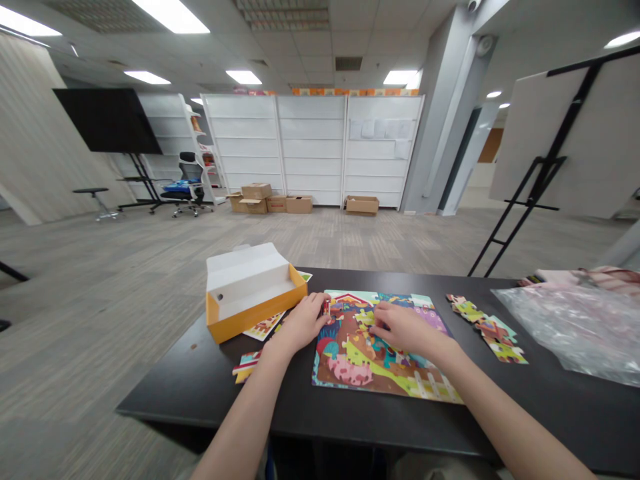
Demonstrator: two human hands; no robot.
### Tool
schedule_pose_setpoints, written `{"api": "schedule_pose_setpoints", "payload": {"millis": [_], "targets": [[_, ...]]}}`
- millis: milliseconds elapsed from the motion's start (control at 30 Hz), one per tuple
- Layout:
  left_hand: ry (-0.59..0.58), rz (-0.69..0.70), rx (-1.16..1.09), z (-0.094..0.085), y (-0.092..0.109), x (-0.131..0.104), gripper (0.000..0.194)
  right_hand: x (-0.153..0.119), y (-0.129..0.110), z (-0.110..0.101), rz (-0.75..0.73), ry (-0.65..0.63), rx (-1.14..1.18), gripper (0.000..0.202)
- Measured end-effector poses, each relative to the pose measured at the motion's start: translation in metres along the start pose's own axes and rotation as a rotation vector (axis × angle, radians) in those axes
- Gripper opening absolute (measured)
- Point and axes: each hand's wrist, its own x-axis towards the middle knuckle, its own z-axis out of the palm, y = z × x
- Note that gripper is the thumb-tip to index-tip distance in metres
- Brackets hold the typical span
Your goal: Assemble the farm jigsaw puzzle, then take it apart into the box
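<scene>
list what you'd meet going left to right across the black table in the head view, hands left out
Open rectangular yellow-and-white box → flat, multicoloured farm-scene jigsaw puzzle → small multicoloured jigsaw pieces → crumpled, see-through plastic bag

Observed on black counter [200, 393]: jigsaw puzzle [350, 370], open yellow box [270, 308] and printed card [265, 329] to its left, loose pieces [491, 329] either side, clear plastic [575, 330] at right.

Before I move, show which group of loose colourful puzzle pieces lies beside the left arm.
The red and yellow group near the open yellow box; the other group lies right of the colourful rectangular puzzle.
</scene>
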Motion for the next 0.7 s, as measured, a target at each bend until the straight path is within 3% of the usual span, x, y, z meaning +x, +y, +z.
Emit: {"api": "schedule_pose_setpoints", "payload": {"millis": [300, 500, 700], "targets": [[-0.015, 0.02, 0.108, -0.003, 0.007, 0.002, 0.034, 0.001, -0.001, 0.002, -0.027, -0.017, -0.036, 0.03], [-0.074, 0.061, 0.224, 0.005, 0.006, 0.004, 0.035, 0.001, -0.002, 0.002, -0.027, -0.013, -0.049, 0.031], [-0.067, 0.018, 0.187, 0.006, 0.003, 0.003, 0.038, -0.003, 0.003, 0.003, -0.038, 0.021, 0.097, 0.022]]}}
